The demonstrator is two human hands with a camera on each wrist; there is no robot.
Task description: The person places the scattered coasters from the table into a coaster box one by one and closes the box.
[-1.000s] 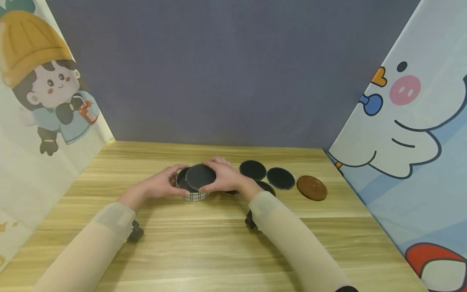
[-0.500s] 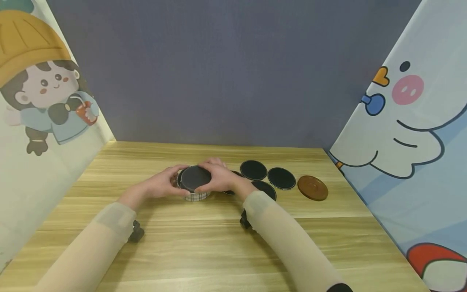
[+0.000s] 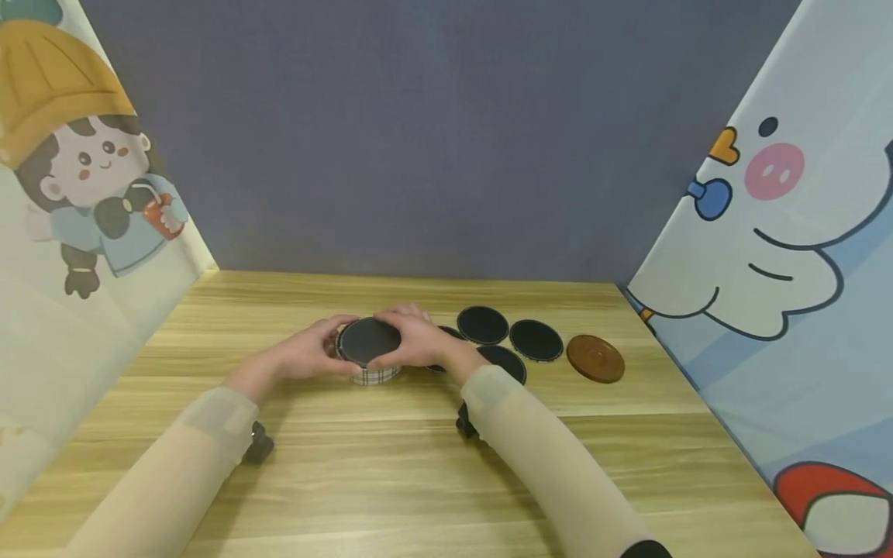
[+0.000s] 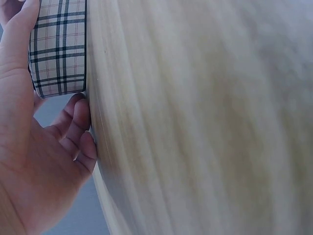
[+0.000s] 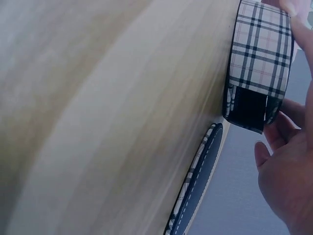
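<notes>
A round coaster holder (image 3: 377, 377) with plaid sides stands on the wooden table, left of the middle in the head view. My left hand (image 3: 307, 353) grips its left side, thumb at the front and fingers behind. A round black coaster (image 3: 368, 341) lies flat at the holder's top, and my right hand (image 3: 422, 341) holds it by its right edge. In the right wrist view the plaid wall (image 5: 261, 46) has a dark cut-out, with right fingers (image 5: 276, 134) curled near the upper rim. The left wrist view shows the plaid wall (image 4: 59, 49) beside my left thumb.
Several black coasters (image 3: 483, 325) with stitched edges lie to the right of the holder, one partly hidden under my right wrist. Farther right is a brown round disc (image 3: 596, 359) with ring marks. A grey panel (image 3: 418, 139) closes off the table's back edge.
My right hand has moved left and slightly down with the black coaster, which now lines up over the holder. The left hand has kept its grip in place.
</notes>
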